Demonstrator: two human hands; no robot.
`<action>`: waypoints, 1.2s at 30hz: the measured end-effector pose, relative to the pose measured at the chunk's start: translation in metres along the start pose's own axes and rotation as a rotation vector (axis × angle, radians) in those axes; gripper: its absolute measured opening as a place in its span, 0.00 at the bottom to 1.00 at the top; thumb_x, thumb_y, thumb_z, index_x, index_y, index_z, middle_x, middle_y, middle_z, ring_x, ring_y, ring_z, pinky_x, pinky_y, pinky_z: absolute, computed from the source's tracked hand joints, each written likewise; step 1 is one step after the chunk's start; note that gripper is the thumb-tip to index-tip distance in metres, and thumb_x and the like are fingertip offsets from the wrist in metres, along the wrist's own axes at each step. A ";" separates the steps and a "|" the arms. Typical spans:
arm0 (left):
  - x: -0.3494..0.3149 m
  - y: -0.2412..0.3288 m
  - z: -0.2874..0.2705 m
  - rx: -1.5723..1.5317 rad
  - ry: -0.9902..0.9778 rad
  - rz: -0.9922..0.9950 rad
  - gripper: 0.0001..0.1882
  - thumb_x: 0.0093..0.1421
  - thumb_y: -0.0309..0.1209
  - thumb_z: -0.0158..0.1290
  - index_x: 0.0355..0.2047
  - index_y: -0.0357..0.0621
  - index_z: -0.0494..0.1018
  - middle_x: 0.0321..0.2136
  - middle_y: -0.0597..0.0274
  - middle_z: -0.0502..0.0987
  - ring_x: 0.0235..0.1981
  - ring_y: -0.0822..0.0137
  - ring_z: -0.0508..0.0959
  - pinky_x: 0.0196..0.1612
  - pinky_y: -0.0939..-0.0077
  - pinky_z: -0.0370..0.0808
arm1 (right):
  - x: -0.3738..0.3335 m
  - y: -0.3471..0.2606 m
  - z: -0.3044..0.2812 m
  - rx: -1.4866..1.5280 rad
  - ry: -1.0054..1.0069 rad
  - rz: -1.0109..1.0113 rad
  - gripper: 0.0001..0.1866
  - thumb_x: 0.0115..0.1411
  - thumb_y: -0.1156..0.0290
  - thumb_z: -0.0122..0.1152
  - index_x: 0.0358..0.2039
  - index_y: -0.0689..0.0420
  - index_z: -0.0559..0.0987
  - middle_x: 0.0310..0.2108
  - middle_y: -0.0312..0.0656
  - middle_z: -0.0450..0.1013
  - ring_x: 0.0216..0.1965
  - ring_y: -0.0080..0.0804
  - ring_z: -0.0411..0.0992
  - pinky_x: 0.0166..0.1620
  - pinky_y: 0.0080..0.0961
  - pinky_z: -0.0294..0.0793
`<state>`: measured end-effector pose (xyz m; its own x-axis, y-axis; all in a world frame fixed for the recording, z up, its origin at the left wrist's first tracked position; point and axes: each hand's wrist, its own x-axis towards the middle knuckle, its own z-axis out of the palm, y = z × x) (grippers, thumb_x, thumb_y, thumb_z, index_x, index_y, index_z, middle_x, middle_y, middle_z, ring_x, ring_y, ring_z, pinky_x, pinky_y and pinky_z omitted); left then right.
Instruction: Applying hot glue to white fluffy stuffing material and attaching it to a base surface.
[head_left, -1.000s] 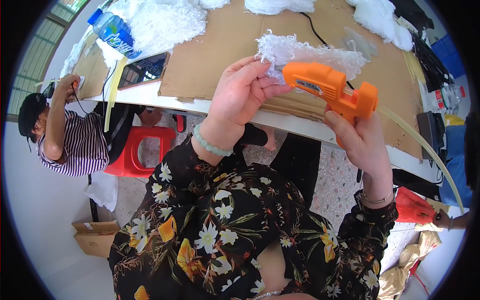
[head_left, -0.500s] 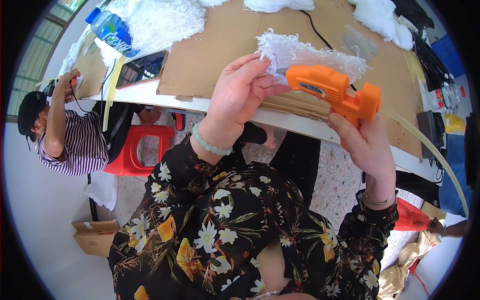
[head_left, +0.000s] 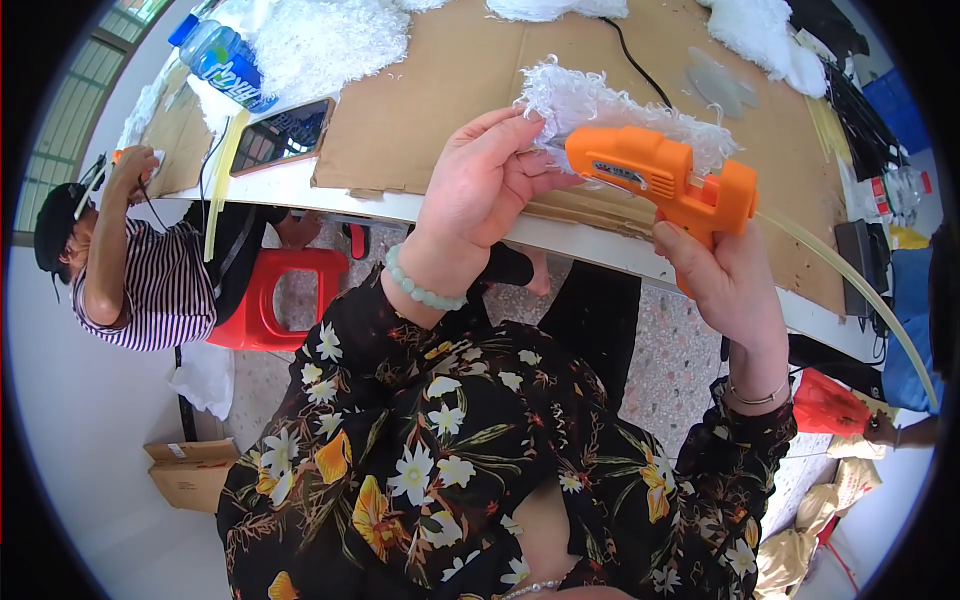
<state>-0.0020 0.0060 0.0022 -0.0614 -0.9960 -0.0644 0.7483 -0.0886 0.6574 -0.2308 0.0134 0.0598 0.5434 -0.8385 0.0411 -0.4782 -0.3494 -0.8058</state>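
Note:
My right hand [head_left: 725,280] is wrapped round the handle of an orange glue gun [head_left: 645,165], whose front end points left. A long pale glue stick [head_left: 840,270] trails out of its back and bends down to the right. Between the thumb and fingers of my left hand [head_left: 485,175] is the left end of a shaggy white strip of fabric [head_left: 600,100]. The strip stretches right, behind the gun. The gun's nozzle lies close to my left fingertips, and its very tip is hidden against the strip.
Cardboard [head_left: 430,80] covers the table. At its left lie a phone [head_left: 283,137], yellowish glue sticks [head_left: 226,165], a blue-capped bottle [head_left: 220,60] and white fluffy material [head_left: 320,45]. Clear plastic pieces [head_left: 720,82] and a black cord [head_left: 640,60] lie beyond my hands. A person [head_left: 140,260] sits at left.
The glue gun has shifted slightly left along the strip, and my right hand has moved with it. My left hand has hardly moved.

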 end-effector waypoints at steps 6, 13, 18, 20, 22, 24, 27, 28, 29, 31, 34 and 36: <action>0.000 0.000 -0.002 -0.010 -0.024 -0.004 0.10 0.62 0.25 0.44 0.41 0.33 0.70 0.36 0.54 0.77 0.35 0.61 0.80 0.42 0.55 0.78 | 0.000 -0.002 0.001 -0.018 0.009 0.029 0.11 0.59 0.69 0.55 0.37 0.64 0.72 0.24 0.35 0.70 0.26 0.20 0.66 0.31 0.20 0.66; -0.002 0.002 -0.003 -0.028 -0.098 0.011 0.12 0.63 0.26 0.43 0.43 0.31 0.69 0.39 0.51 0.77 0.38 0.57 0.80 0.42 0.56 0.78 | -0.004 0.000 -0.005 0.026 0.061 0.018 0.13 0.59 0.68 0.56 0.39 0.63 0.72 0.25 0.34 0.69 0.27 0.19 0.66 0.31 0.19 0.66; 0.000 -0.003 -0.006 -0.065 -0.148 -0.001 0.12 0.64 0.26 0.43 0.44 0.31 0.69 0.40 0.50 0.77 0.39 0.56 0.79 0.42 0.56 0.78 | -0.003 0.003 -0.003 0.052 0.098 0.026 0.14 0.59 0.68 0.57 0.41 0.63 0.71 0.27 0.34 0.69 0.28 0.19 0.67 0.33 0.19 0.66; 0.002 -0.005 -0.007 -0.052 -0.168 -0.002 0.12 0.64 0.26 0.44 0.44 0.32 0.69 0.39 0.51 0.77 0.39 0.57 0.80 0.42 0.57 0.79 | -0.002 0.004 -0.004 0.041 0.074 0.044 0.14 0.59 0.68 0.56 0.41 0.63 0.71 0.27 0.34 0.69 0.29 0.19 0.67 0.34 0.19 0.67; 0.002 -0.004 -0.006 -0.042 -0.176 -0.006 0.11 0.64 0.26 0.44 0.43 0.32 0.70 0.39 0.51 0.77 0.38 0.57 0.80 0.41 0.57 0.79 | -0.001 0.001 -0.005 0.049 0.069 0.053 0.14 0.59 0.68 0.56 0.41 0.63 0.71 0.28 0.34 0.69 0.29 0.19 0.67 0.34 0.19 0.67; 0.003 -0.004 -0.007 -0.032 -0.183 -0.006 0.11 0.64 0.27 0.45 0.43 0.33 0.70 0.38 0.52 0.77 0.38 0.58 0.80 0.41 0.58 0.80 | 0.001 0.000 -0.005 0.057 0.063 0.057 0.14 0.59 0.69 0.56 0.42 0.63 0.71 0.28 0.34 0.69 0.29 0.19 0.67 0.34 0.19 0.67; 0.001 -0.002 -0.009 -0.043 -0.220 -0.004 0.10 0.64 0.27 0.45 0.41 0.34 0.72 0.38 0.53 0.78 0.37 0.60 0.80 0.40 0.59 0.80 | 0.004 0.003 0.000 0.089 0.071 0.015 0.13 0.59 0.69 0.56 0.42 0.63 0.71 0.28 0.34 0.70 0.30 0.19 0.68 0.34 0.19 0.67; -0.003 0.000 -0.006 -0.031 -0.189 0.000 0.09 0.64 0.27 0.46 0.40 0.34 0.72 0.37 0.54 0.78 0.35 0.62 0.80 0.40 0.60 0.80 | 0.006 0.005 0.002 0.089 0.080 -0.029 0.12 0.59 0.69 0.55 0.41 0.63 0.71 0.28 0.34 0.70 0.28 0.18 0.67 0.32 0.18 0.67; -0.006 0.001 -0.004 -0.017 -0.154 0.010 0.09 0.63 0.27 0.46 0.40 0.35 0.72 0.35 0.56 0.78 0.34 0.63 0.80 0.39 0.61 0.80 | 0.008 0.005 0.004 0.090 0.085 -0.077 0.11 0.59 0.70 0.55 0.40 0.62 0.72 0.28 0.34 0.70 0.27 0.17 0.67 0.31 0.17 0.66; -0.007 0.001 -0.005 0.024 -0.119 0.014 0.09 0.63 0.27 0.47 0.39 0.35 0.73 0.34 0.57 0.78 0.33 0.64 0.79 0.38 0.62 0.80 | 0.007 -0.001 0.003 0.136 0.087 -0.066 0.10 0.60 0.70 0.54 0.40 0.61 0.72 0.28 0.33 0.70 0.25 0.16 0.65 0.28 0.15 0.64; -0.002 -0.007 0.003 0.083 -0.059 -0.023 0.08 0.61 0.26 0.49 0.39 0.36 0.73 0.33 0.60 0.77 0.31 0.67 0.79 0.35 0.70 0.80 | -0.002 0.010 0.009 0.275 0.191 0.031 0.09 0.61 0.71 0.53 0.41 0.58 0.70 0.26 0.32 0.69 0.20 0.12 0.61 0.21 0.10 0.57; -0.003 -0.007 0.010 0.050 -0.071 -0.033 0.08 0.60 0.25 0.49 0.38 0.36 0.74 0.32 0.60 0.78 0.30 0.69 0.79 0.34 0.74 0.79 | -0.008 0.013 0.006 0.220 0.198 0.061 0.11 0.61 0.69 0.53 0.42 0.60 0.69 0.27 0.33 0.68 0.21 0.14 0.62 0.23 0.11 0.59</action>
<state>-0.0137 0.0098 0.0052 -0.1334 -0.9905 -0.0339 0.7116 -0.1196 0.6924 -0.2370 0.0185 0.0457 0.3627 -0.9279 0.0862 -0.3331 -0.2155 -0.9179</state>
